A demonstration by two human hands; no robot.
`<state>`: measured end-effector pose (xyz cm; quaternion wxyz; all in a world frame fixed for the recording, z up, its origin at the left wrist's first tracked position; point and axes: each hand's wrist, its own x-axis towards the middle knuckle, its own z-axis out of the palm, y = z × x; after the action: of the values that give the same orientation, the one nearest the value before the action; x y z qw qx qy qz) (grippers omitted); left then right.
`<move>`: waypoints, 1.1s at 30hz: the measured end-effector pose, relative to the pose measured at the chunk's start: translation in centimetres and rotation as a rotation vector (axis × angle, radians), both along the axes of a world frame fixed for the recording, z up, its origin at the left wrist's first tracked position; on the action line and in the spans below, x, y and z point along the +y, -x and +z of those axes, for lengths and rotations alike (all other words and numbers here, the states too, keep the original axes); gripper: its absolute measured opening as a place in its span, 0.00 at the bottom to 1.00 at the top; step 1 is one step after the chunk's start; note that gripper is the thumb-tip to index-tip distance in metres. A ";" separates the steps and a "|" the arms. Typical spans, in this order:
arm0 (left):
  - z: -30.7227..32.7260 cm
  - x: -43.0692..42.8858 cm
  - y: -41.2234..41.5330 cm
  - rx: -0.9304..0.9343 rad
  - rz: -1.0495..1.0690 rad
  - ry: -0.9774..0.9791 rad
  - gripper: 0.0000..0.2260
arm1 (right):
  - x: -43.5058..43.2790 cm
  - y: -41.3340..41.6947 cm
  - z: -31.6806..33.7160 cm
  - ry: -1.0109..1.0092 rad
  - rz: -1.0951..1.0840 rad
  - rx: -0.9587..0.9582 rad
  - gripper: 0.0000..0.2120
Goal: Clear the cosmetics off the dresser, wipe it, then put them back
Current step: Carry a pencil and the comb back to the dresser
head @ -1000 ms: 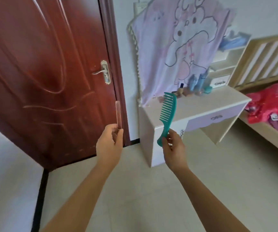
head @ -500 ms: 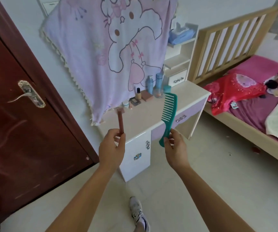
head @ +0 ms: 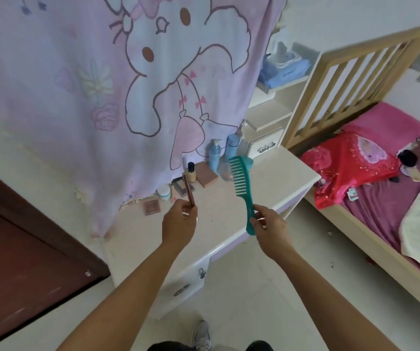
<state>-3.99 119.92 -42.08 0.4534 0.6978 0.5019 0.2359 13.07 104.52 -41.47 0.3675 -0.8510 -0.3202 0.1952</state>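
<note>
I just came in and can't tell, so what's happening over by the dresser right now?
A person stands at the dresser. Over its top, the left hand holds a slim reddish-brown cosmetic stick upright, and the right hand holds a teal comb by its handle. Bottles, a jar and compacts stand along the back edge, below a hanging pink cartoon cloth.

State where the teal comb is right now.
Head view, right of centre: the right hand grips the teal comb by its handle, teeth end up, over the dresser top, just in front of the tall blue bottle.
</note>
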 end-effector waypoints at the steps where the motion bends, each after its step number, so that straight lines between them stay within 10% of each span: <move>1: -0.4 1.1 -1.0 0.025 -0.007 0.024 0.03 | 1.0 -1.0 -0.2 0.022 0.010 0.009 0.16; 17: -12.6 11.7 -8.8 0.404 0.143 0.337 0.06 | 21.0 -15.2 -11.8 0.365 0.368 0.267 0.16; 33: -16.6 16.6 -16.6 0.477 0.544 0.505 0.12 | 27.5 -19.7 -17.3 0.438 0.196 0.846 0.21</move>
<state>12.59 136.52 -58.67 0.4026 0.4427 0.7997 0.0491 32.79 132.04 -58.75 0.2577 -0.7201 -0.1728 0.6206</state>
